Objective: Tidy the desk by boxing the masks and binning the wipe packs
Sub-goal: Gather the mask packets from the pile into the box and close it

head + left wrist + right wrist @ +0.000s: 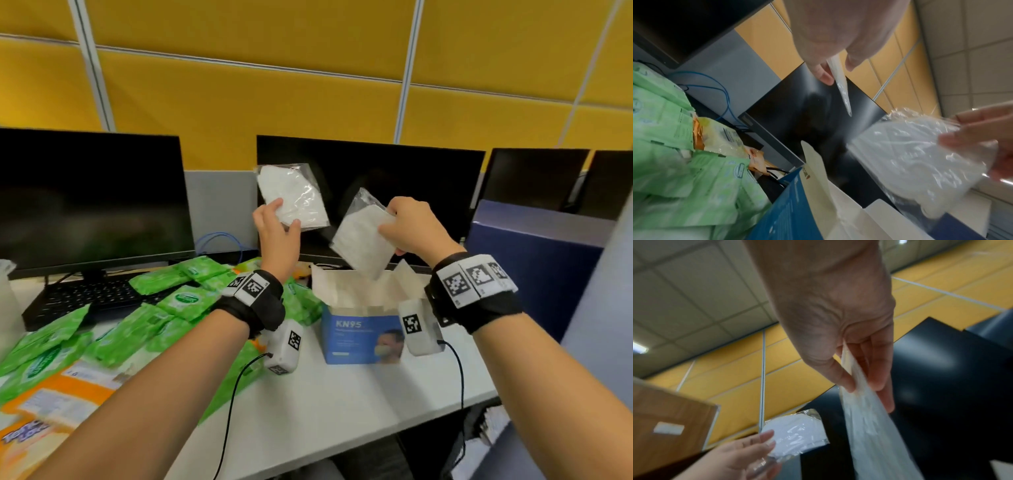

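Yellow wall panels back a white desk [342, 394]. Head view: the left hand [277, 236] pinches a clear-bagged white mask [294, 195]; the right hand [411, 228] pinches another bagged white mask [363, 240] hanging below its grip, above the open blue KN95 box [359, 337]. Left wrist view: thumb and finger squeeze the bag edge-on [840, 79]. Right wrist view: the bag [869, 426] dangles beneath the pinching fingers [877, 369].

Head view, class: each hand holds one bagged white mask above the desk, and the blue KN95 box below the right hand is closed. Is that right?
One detail is wrong: the KN95 box is open, its white flaps standing up, as the head view shows. The rest holds: the left hand pinches one bagged mask, the right hand another bagged mask hanging over the box.
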Motion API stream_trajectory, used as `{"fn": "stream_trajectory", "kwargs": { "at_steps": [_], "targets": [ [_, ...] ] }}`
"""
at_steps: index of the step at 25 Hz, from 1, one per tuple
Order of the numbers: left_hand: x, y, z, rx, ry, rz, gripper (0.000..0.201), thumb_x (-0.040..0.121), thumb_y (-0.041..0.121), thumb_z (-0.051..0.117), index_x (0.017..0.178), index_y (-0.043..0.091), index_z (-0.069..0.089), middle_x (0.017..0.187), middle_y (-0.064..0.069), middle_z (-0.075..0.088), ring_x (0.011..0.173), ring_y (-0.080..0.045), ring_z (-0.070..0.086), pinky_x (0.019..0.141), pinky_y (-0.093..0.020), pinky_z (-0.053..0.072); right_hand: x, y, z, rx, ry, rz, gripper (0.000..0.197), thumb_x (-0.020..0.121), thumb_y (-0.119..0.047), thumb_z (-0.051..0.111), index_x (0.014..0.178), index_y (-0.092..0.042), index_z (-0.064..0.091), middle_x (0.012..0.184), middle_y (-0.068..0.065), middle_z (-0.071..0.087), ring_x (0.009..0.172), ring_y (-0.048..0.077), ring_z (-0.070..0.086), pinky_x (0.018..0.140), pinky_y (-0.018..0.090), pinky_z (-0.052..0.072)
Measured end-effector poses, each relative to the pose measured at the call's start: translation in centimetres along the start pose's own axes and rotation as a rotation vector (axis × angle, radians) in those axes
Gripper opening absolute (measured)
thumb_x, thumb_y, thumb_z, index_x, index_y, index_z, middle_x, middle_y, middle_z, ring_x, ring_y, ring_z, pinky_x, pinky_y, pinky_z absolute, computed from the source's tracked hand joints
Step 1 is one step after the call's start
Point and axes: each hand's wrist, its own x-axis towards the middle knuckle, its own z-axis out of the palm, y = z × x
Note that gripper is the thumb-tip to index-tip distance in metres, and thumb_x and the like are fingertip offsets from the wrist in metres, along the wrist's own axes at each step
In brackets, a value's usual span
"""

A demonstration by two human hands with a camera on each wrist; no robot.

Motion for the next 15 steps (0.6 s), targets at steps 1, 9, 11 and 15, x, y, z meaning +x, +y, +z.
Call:
{"fn": "stream_trajectory", "kwargs": {
  "at_steps": [1, 9, 11, 15],
  "targets": [
    [-0.1, -0.3, 0.5, -0.001, 0.004, -0.016, 0.043, 0.096, 0.008, 0.049, 0.137, 0.008, 0.038, 0.141, -0.007, 0.027, 0.071, 0.003, 0.045, 0.078, -0.006, 0.036, -0.3, 0.8, -0.2, -0.092, 0.006, 0.003, 0.007, 0.088, -0.011, 0.052, 0.095, -0.012, 0.052, 0.088, 0.007, 0.057, 0.069, 0.022, 0.059, 0.058, 0.034, 0.053],
    [-0.9, -0.3, 3.9, -0.065, -0.024, -0.144, 0.038, 0.097, 0.001, 0.039, 0.134, 0.008, 0.046, 0.141, -0.011, 0.031, 0.120, -0.021, 0.047, 0.092, -0.019, 0.048, -2.0, 3.8, 4.1, -0.444, -0.148, -0.039, 0.019, 0.093, -0.006, 0.043, 0.109, -0.004, 0.052, 0.105, 0.015, 0.061, 0.094, 0.034, 0.061, 0.066, 0.033, 0.036],
    [-1.2, -0.8, 4.6, -0.089, -0.058, -0.193, 0.039, 0.097, 0.000, 0.037, 0.134, 0.008, 0.045, 0.141, -0.011, 0.031, 0.113, -0.018, 0.047, 0.073, -0.012, 0.048, -1.8, 4.4, 5.6, -0.423, -0.205, 0.004, 0.022, 0.093, -0.008, 0.043, 0.112, -0.003, 0.054, 0.111, 0.015, 0.060, 0.102, 0.035, 0.060, 0.071, 0.034, 0.039],
    [-1.6, -2.1, 5.7, -0.110, -0.118, -0.272, 0.041, 0.095, -0.004, 0.034, 0.132, 0.010, 0.047, 0.140, -0.010, 0.033, 0.111, -0.024, 0.052, 0.089, -0.030, 0.053, -0.9, 5.8, 8.9, -0.331, -0.494, 0.064, 0.030, 0.097, -0.015, 0.040, 0.117, -0.001, 0.057, 0.124, 0.014, 0.059, 0.115, 0.030, 0.054, 0.095, 0.034, 0.042]
  ]
}}
